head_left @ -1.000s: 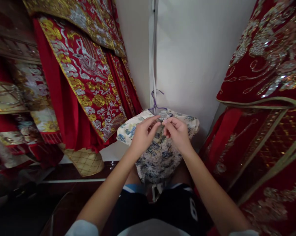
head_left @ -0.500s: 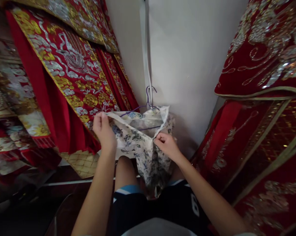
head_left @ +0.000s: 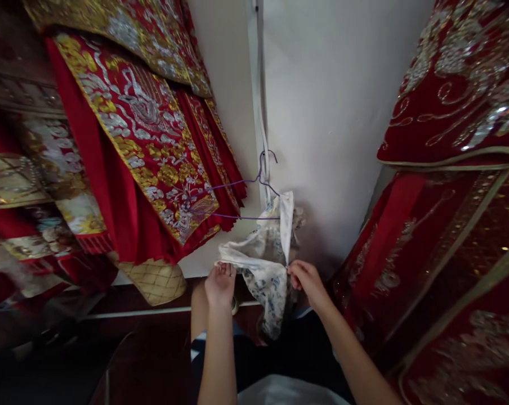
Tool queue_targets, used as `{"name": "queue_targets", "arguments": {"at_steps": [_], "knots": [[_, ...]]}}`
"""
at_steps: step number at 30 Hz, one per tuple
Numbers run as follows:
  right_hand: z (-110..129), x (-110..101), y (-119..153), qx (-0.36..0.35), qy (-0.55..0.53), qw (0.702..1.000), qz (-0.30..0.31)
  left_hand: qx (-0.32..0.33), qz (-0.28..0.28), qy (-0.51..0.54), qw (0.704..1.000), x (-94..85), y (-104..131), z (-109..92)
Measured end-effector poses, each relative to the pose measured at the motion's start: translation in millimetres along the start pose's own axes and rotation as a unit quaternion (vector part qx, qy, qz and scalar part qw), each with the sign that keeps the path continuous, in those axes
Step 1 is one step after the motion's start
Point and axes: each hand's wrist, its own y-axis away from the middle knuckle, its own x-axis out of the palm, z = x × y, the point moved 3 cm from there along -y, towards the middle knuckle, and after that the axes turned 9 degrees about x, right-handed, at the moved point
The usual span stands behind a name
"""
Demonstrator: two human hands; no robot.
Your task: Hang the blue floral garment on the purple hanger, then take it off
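A floral garment (head_left: 268, 281) with a white edge band hangs from the right end of a purple wire hanger (head_left: 236, 183); the hanger's left arm is bare. My left hand (head_left: 220, 281) is closed on the garment's left edge, with the fingers partly behind the cloth. Near the middle of the band, my right hand (head_left: 305, 281) pinches the garment's edge. The cloth sags between the hands and bunches down toward my lap.
A red gown with gold and silver embroidery (head_left: 132, 129) hangs at the left, close behind the hanger. Another red sequinned garment (head_left: 452, 107) hangs on the right. A pale strap (head_left: 260, 101) runs down the white wall (head_left: 330, 84) to the hanger.
The garment's left side has come off the hanger's left arm. My left hand has moved right and down with that edge. My right hand has shifted slightly right and down, still pinching.
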Motion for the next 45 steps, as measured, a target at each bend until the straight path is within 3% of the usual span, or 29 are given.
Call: {"name": "queue_targets", "arguments": {"at_steps": [3,5,7,9,12,14,17,20,22,24,26,29,33,35,37,40,42,43,45], "knots": [[-14,-14,7,0.022,0.086,0.996,0.014,-0.053,0.046,0.010,0.997,7.9,21,10],[-2,-15,14,-0.003,0.161,0.986,0.038,-0.037,0.132,-0.017,0.990,24.8,35,9],[26,-8,23,-0.061,0.195,0.978,0.046,0.010,0.218,-0.088,0.972,43.7,52,7],[57,4,35,-0.112,0.196,0.971,0.079,0.071,0.279,-0.188,0.939,60.2,71,9],[81,27,50,-0.127,0.160,0.953,0.225,0.158,0.333,-0.317,0.874,79.3,96,11],[78,35,55,-0.088,0.113,0.941,0.307,0.204,0.355,-0.373,0.833,88.6,104,8],[64,33,56,0.011,0.054,0.934,0.352,0.227,0.383,-0.434,0.783,94.8,103,0],[63,20,56,0.083,0.008,0.941,0.328,0.130,0.449,-0.449,0.761,87.8,98,0],[71,8,56,0.129,-0.056,0.948,0.286,0.030,0.514,-0.457,0.725,76.2,101,6],[83,-9,53,0.159,-0.101,0.955,0.228,-0.062,0.589,-0.478,0.649,60.8,107,14],[97,-29,49,0.153,-0.075,0.966,0.193,-0.112,0.636,-0.522,0.558,44.2,108,18],[114,-54,41,0.118,0.067,0.968,0.213,-0.053,0.594,-0.649,0.472,25.0,88,11],[122,-66,39,0.099,0.241,0.910,0.322,0.042,0.498,-0.784,0.369,11.6,49,-21],[118,-62,38,0.090,0.283,0.863,0.409,0.073,0.491,-0.796,0.346,11.3,37,-40],[113,-58,28,0.069,0.295,0.852,0.427,0.117,0.491,-0.787,0.354,15.2,29,-59],[110,-52,-9,-0.006,0.264,0.919,0.294,0.176,0.482,-0.767,0.386,23.4,23,-85],[113,-45,-39,-0.096,0.259,0.943,0.185,0.198,0.464,-0.767,0.398,27.1,21,-97],[116,-39,-52,-0.143,0.282,0.939,0.134,0.206,0.449,-0.775,0.393,28.2,21,-100],[120,-25,-76,-0.201,0.377,0.903,0.035,0.200,0.409,-0.813,0.363,28.4,20,-102]]}}
